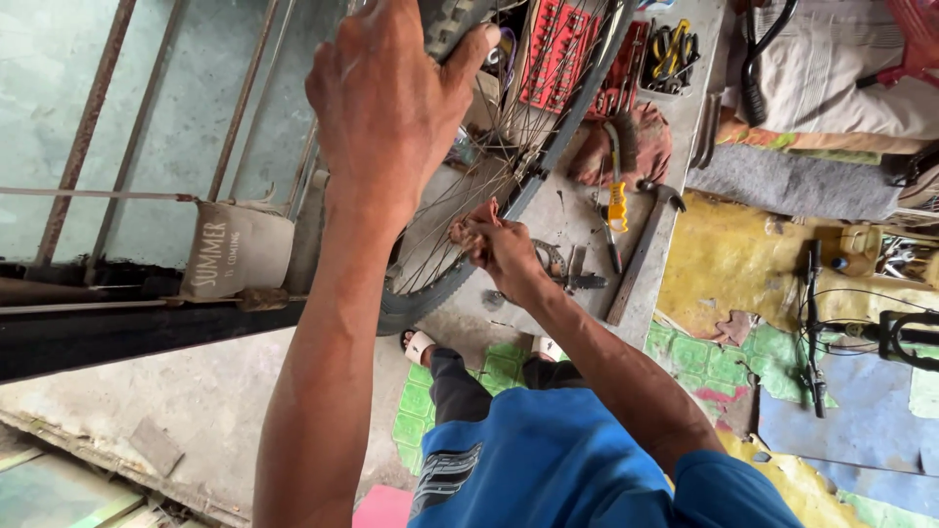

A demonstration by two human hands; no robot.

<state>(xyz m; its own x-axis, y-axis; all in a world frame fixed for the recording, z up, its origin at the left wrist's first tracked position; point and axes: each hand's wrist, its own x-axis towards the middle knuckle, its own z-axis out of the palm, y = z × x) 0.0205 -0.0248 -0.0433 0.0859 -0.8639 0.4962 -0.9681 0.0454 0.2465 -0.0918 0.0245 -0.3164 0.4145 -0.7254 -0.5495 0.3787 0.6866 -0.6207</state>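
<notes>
Two hands work a bicycle wheel [489,176] standing upright beside the desk [572,210]: left hand [386,103] clasps the tyre on top; right hand [499,249] pinches a reddish rag [474,223] against the spokes.

Left hand [386,93] at twelve o'clock, clamped over the knobby tyre of a bicycle wheel [460,205]. Right hand [499,249] at centre, fingers pinching among the spokes. Hammer [641,254] and yellow-handled brush [614,186] at two o'clock on the grey workbench [685,117], red socket tray [558,54] at one o'clock. Sandalled feet at six o'clock on green tiles.
</notes>
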